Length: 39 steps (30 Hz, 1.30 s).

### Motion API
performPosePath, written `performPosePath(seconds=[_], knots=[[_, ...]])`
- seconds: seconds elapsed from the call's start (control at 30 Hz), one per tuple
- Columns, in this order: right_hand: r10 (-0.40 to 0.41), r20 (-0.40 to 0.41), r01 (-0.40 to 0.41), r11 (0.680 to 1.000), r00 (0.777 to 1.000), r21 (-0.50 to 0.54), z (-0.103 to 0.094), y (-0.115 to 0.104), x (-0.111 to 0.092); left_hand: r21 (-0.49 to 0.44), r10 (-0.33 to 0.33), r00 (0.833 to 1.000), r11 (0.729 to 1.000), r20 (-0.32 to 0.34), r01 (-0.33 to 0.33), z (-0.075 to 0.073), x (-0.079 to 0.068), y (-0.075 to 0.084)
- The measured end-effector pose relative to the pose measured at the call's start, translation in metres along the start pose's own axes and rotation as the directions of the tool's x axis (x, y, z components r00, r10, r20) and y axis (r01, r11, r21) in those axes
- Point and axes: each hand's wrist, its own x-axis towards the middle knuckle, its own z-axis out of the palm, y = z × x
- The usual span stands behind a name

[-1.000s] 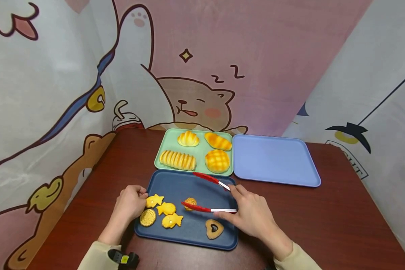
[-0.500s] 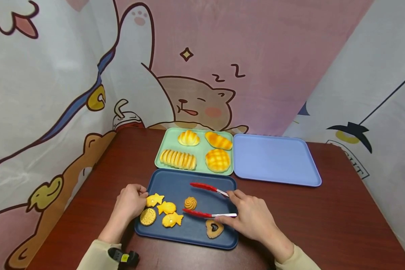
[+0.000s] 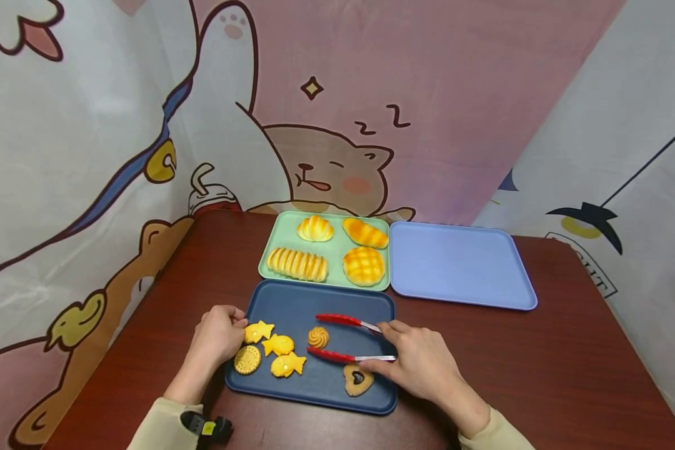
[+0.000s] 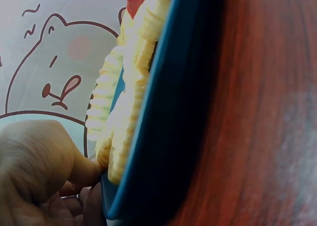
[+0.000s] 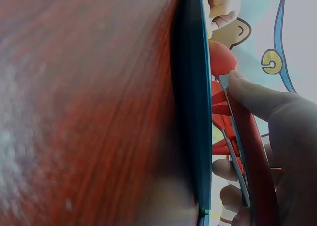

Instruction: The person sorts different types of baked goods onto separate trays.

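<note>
My left hand [image 3: 218, 334] pinches the left rim of a dark blue tray [image 3: 292, 300], thumb on top in the left wrist view. My right hand [image 3: 424, 359] grips tongs [image 5: 252, 156] with red tips, held over the tray's right side. The tong arms are spread, one on the far side and one on the near side of a swirl cookie [image 3: 317, 337]; whether they touch it cannot be told. Beside the left hand lie several fish-shaped cookies [image 3: 279, 345] and a round cookie [image 3: 247, 360]. A heart-shaped cookie [image 3: 358, 380] sits just below the tongs, partly covered by the thumb.
Behind the dark tray, a green tray [image 3: 333, 275] bears several breads, among them a round checkered bun [image 3: 364, 266] and a ridged loaf [image 3: 297, 264]. A bare lavender tray [image 3: 461, 265] adjoins it on the right. A printed cloth backdrop rises behind the brown table [image 3: 568, 350].
The tongs have come nearer to me, and their arms are less far apart. The near arm has moved off the swirl cookie to its near side. My left hand stays on the rim.
</note>
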Motion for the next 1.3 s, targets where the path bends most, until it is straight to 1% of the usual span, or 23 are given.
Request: performPosePath(seconds=[0.23, 0.5, 0.9, 1.3], knots=[[-0.002, 0.019, 0.002, 1.0, 1.0, 0.021, 0.0, 0.001, -0.001, -0.007, 0.003, 1.0, 1.0, 0.001, -0.002, 0.001, 0.0, 0.0], [0.0, 0.049, -0.001, 1.0, 0.999, 0.017, 0.0, 0.0, -0.001, 0.001, 0.007, 1.0, 1.0, -0.004, -0.007, 0.0, 0.0, 0.0], [-0.021, 0.018, 0.021, 1.0, 1.0, 0.004, -0.001, 0.002, -0.003, 0.008, 0.022, 1.0, 1.0, -0.013, -0.022, 0.0, -0.001, 0.0], [0.012, -0.015, -0.012, 0.999, 1.0, 0.037, -0.014, 0.006, 0.0, 0.008, 0.022, 1.0, 1.0, -0.017, -0.021, 0.0, -0.002, 0.0]])
